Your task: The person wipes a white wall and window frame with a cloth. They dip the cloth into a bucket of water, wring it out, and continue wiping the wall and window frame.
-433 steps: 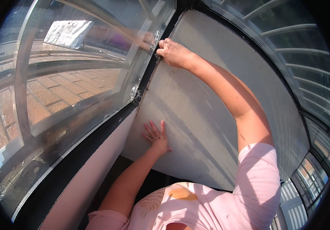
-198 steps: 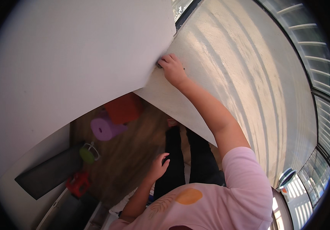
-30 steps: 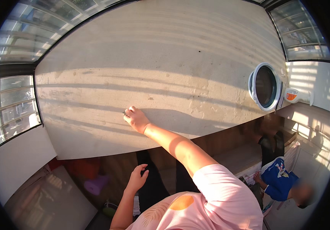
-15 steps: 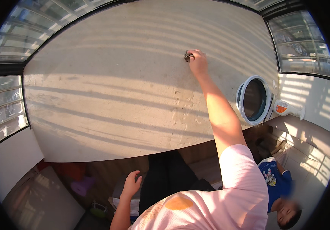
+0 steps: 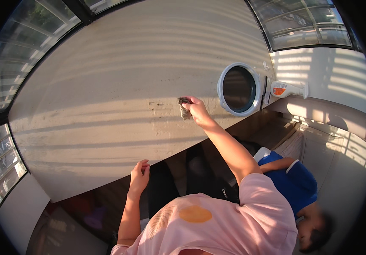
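My right hand (image 5: pixel 197 109) grips a crumpled grey-brown cloth (image 5: pixel 184 112) over the pale, flat surface (image 5: pixel 106 85). The cloth's lower end hangs from my fingers; whether it touches the surface I cannot tell. To the left, near the front edge, my left hand (image 5: pixel 139 175) holds nothing, its fingers loosely bent and the thumb a little apart. Small rough marks (image 5: pixel 156 104) show on the surface just left of the cloth.
A round white-rimmed basin (image 5: pixel 256 100) with a dark inside stands at the right end. Beside it lies a white spray bottle (image 5: pixel 289 90) with an orange label. Another person in a blue shirt (image 5: pixel 295 180) is close by my right side. Barred windows (image 5: pixel 25 55) border the surface.
My right hand has come back toward me with the cloth, which now hangs longer. My left hand has risen toward the front edge. The view has turned, and the person in blue has shifted.
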`<state>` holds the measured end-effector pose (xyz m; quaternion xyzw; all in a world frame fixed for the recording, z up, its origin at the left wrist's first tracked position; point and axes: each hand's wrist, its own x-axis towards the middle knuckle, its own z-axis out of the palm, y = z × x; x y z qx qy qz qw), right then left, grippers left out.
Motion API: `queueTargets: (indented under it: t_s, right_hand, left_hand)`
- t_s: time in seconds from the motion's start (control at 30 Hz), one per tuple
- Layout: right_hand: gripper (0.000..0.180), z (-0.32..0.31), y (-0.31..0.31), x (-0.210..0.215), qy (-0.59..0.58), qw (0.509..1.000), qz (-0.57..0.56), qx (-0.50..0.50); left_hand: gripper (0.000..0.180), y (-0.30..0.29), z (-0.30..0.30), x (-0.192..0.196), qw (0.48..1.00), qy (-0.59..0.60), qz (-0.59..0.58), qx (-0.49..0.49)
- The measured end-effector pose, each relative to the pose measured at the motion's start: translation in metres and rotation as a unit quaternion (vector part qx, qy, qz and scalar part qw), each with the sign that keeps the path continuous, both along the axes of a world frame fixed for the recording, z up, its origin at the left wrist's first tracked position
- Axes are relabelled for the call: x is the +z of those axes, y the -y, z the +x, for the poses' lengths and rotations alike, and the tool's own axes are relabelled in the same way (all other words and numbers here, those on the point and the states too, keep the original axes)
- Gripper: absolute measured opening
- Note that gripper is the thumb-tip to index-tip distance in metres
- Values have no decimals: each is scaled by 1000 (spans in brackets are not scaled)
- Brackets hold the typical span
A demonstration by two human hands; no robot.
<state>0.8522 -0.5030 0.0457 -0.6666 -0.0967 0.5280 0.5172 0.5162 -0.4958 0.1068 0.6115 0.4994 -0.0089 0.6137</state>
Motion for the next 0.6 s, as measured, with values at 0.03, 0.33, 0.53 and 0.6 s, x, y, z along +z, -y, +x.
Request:
queueTargets:
  t_s: [0.03, 0.33, 0.53, 0.6]
  right_hand:
    - [16, 20, 15, 3, -147, 989, 27, -23]
    - [24, 110, 90, 68, -423, 885, 81, -178]
    - [24, 159, 148, 101, -370, 914, 2, -168]
    - [28, 174, 170, 116, -335, 932, -30, -132]
  left_hand:
    - [25, 2, 12, 0, 999, 4, 30, -14]
    - [25, 47, 131, 48, 998, 15, 49, -40]
    - [26, 65, 190, 89, 991, 19, 72, -109]
    - [26, 68, 205, 96, 990, 33, 72, -117]
